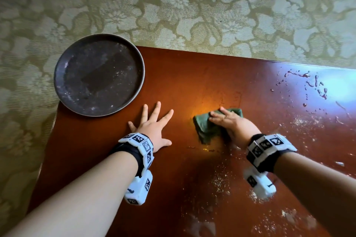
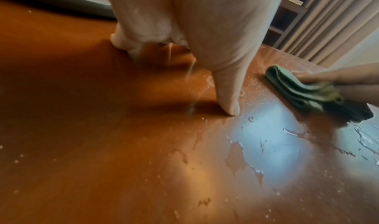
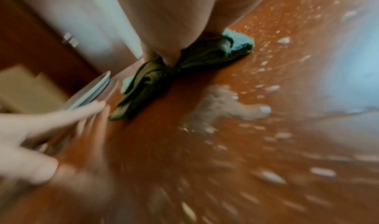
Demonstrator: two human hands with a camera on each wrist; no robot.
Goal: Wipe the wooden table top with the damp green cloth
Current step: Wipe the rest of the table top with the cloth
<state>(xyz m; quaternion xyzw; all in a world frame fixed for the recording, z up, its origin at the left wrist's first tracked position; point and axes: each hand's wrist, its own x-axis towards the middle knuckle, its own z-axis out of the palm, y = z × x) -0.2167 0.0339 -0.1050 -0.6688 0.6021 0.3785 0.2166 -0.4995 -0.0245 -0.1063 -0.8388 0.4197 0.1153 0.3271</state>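
Note:
The folded green cloth (image 1: 205,128) lies mid-table on the red-brown wooden table top (image 1: 192,75). My right hand (image 1: 226,119) presses down on the cloth, its fingers stretched out over the top; the cloth (image 3: 149,81) bunches under the palm in the right wrist view. My left hand (image 1: 154,123) lies flat on the bare wood to the cloth's left, fingers spread, holding nothing. The left wrist view shows its thumb (image 2: 227,98) on the wood and the cloth (image 2: 297,89) under the right hand's fingers (image 2: 328,77).
A round dark tray (image 1: 99,74) sits at the table's far left corner, overhanging the edge. Water drops (image 1: 316,86) lie at the far right. Pale crumbs (image 1: 221,179) are scattered near me and at the right. A patterned carpet (image 1: 173,5) lies beyond the table.

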